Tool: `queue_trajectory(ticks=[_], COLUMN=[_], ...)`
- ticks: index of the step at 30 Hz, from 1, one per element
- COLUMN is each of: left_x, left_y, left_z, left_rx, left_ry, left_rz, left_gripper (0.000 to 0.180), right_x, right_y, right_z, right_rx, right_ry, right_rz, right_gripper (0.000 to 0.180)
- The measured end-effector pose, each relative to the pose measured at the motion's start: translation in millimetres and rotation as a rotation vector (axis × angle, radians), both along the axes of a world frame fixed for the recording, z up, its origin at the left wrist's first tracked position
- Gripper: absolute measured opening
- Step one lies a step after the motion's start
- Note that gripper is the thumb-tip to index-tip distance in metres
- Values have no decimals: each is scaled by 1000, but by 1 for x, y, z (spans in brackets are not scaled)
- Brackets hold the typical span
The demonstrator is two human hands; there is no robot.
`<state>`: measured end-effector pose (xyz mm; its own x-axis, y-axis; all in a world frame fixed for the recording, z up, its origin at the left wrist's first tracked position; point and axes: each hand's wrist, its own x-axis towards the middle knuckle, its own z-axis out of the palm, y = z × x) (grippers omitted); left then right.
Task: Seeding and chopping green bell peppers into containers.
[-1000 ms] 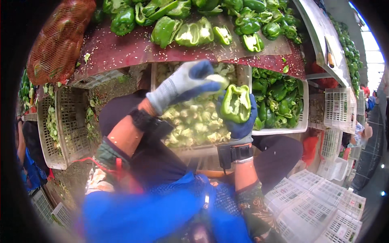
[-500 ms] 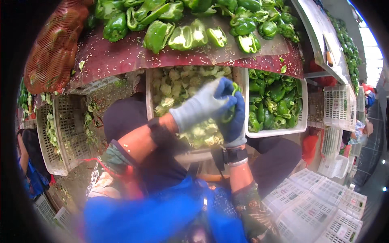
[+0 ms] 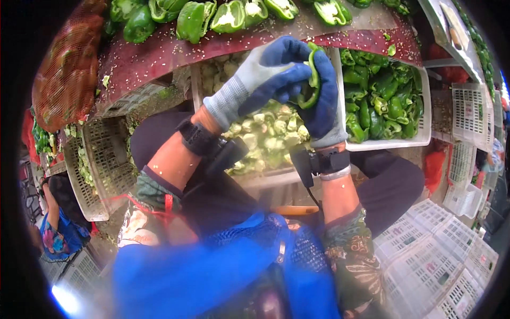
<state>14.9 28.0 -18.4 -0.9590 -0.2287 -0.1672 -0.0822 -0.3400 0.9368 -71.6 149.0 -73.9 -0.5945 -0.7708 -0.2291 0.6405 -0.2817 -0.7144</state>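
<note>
Both my hands wear grey gloves with blue fingers and are raised over a bin of pale pepper cores [image 3: 268, 130]. A cut piece of green bell pepper [image 3: 313, 80] rests upright in my right hand [image 3: 325, 103], whose fingers are closed behind it. My left hand [image 3: 265, 77] reaches in from the left; its bent forefinger and thumb meet the pepper's near edge, with a gap between them. The left hand's other fingers are curled below. Whether a core is still inside the pepper is hidden.
A white tub [image 3: 425, 114] of green peppers stands right of the bin. Halved peppers [image 3: 228, 18] lie on the seed-strewn red table [image 3: 159, 61]. A red mesh sack [image 3: 69, 69] stands at left, by plastic crates [image 3: 98, 165]. More crates [image 3: 435, 255] lie at lower right. Another person [image 3: 58, 218] sits far left.
The view has shifted, so the table sits higher and the tub further right. Both hands appear higher, still at the pepper piece. My left hand's fingers have spread apart somewhat.
</note>
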Motion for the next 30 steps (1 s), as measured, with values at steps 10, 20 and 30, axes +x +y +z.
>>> queue_trajectory(ticks=[10,20,30], left_x=[31,3,-9], left_y=[-39,-5,3], left_z=[-41,-33,-44], left_rx=[-888,-1516,-1437], left_ry=[-222,-191,-189], left_rz=[-363,-249,-386], left_gripper=[17,29,30], right_x=[-8,-162,-145], right_y=[44,256,133], right_z=[-1,9,-163], right_rx=[475,1134,1590], right_ry=[153,676,1623], right_rz=[-308,-691,-188], right_gripper=[43,45,48])
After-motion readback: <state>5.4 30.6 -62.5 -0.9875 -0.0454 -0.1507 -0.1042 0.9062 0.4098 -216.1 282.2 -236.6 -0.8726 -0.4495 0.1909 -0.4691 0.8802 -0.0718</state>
